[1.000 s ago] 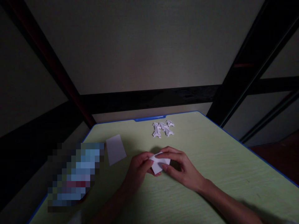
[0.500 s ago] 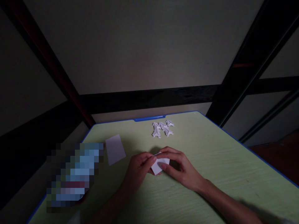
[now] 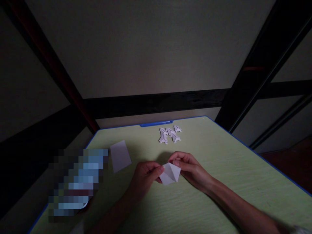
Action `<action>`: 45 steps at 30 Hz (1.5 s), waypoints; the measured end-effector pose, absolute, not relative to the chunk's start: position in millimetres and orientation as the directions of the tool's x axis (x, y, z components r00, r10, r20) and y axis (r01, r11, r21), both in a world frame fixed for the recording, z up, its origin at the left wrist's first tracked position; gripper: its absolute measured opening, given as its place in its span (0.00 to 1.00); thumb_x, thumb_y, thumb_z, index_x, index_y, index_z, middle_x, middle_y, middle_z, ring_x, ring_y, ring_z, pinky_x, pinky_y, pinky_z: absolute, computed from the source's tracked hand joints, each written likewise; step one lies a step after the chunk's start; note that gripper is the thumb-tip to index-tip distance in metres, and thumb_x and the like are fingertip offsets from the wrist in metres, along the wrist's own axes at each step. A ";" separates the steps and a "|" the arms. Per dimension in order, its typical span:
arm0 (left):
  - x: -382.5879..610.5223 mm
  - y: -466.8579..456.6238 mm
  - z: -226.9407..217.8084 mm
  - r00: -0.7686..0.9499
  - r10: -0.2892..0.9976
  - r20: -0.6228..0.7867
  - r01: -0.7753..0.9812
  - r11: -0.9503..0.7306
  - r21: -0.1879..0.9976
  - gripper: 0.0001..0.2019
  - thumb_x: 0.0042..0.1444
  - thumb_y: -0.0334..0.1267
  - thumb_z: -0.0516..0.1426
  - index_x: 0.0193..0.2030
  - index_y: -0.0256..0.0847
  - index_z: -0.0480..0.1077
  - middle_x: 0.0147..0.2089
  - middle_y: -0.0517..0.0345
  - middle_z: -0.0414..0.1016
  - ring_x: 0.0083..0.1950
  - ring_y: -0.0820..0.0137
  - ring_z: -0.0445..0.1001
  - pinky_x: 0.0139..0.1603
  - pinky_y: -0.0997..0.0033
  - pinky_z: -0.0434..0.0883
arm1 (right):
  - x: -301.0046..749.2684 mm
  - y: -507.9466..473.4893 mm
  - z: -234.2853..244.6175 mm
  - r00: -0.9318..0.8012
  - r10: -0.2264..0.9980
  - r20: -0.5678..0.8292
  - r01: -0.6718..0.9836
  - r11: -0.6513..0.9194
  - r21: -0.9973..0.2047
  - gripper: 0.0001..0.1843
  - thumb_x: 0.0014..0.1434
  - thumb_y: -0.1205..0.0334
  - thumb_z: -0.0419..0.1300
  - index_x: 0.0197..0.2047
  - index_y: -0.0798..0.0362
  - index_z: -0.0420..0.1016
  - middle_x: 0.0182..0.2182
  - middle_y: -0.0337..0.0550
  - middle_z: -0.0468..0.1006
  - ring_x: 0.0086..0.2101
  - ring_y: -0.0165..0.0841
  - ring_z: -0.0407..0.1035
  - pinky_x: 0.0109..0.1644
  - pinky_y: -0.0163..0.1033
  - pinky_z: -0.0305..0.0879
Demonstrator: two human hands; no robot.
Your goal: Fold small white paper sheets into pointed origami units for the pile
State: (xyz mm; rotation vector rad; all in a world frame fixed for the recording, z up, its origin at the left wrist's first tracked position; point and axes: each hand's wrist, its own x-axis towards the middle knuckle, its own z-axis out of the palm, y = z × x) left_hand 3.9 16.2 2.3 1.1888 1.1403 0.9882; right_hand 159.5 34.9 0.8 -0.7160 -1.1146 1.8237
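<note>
A small white piece of folded paper is held between my two hands above the table, with a slanting crease and a triangular flap at its right. My left hand pinches its left edge, thumb on top and fingers beneath. At the upper right corner, my right hand grips the paper between thumb and curled fingers. Beyond the hands lie several small white origami figures in a cluster. To the left, a flat white sheet of paper rests on the tabletop.
The light green table has a blue rim and a blue handle at its far edge. A pixelated, blurred object stands at the left side. Pale panels with dark bands rise behind the table.
The paper has opened out and now shows a triangular flap. My right hand has moved from across its top to its upper right corner. The left hand keeps its pinch.
</note>
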 end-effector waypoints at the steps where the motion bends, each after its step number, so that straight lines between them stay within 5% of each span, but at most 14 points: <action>1: 3.9 15.9 2.6 0.169 0.977 -0.134 0.007 0.134 0.991 0.10 0.40 0.38 0.57 0.17 0.33 0.69 0.16 0.59 0.69 0.19 0.75 0.66 0.22 0.77 0.64 | 159.6 34.5 0.7 -0.473 0.880 -0.036 -0.370 -0.236 -0.898 0.10 0.41 0.60 0.63 0.25 0.58 0.71 0.20 0.36 0.67 0.20 0.22 0.57 0.23 0.29 0.49; 21: 6.0 16.4 6.6 0.227 0.966 -0.121 0.011 0.122 0.992 0.11 0.38 0.40 0.58 0.14 0.34 0.67 0.13 0.62 0.66 0.18 0.77 0.63 0.20 0.79 0.61 | 157.7 31.6 -1.5 -0.505 0.863 0.012 -0.303 -0.164 -0.939 0.09 0.40 0.64 0.64 0.25 0.58 0.71 0.19 0.35 0.69 0.20 0.21 0.60 0.23 0.29 0.52; 45: 4.0 15.8 3.1 0.158 0.974 -0.162 -0.077 0.176 0.981 0.10 0.38 0.40 0.58 0.17 0.34 0.66 0.15 0.63 0.66 0.19 0.77 0.63 0.21 0.78 0.59 | 155.3 26.7 1.2 -0.562 0.827 0.026 0.041 0.059 -0.997 0.22 0.50 0.46 0.50 0.18 0.55 0.57 0.14 0.31 0.55 0.16 0.21 0.46 0.18 0.30 0.42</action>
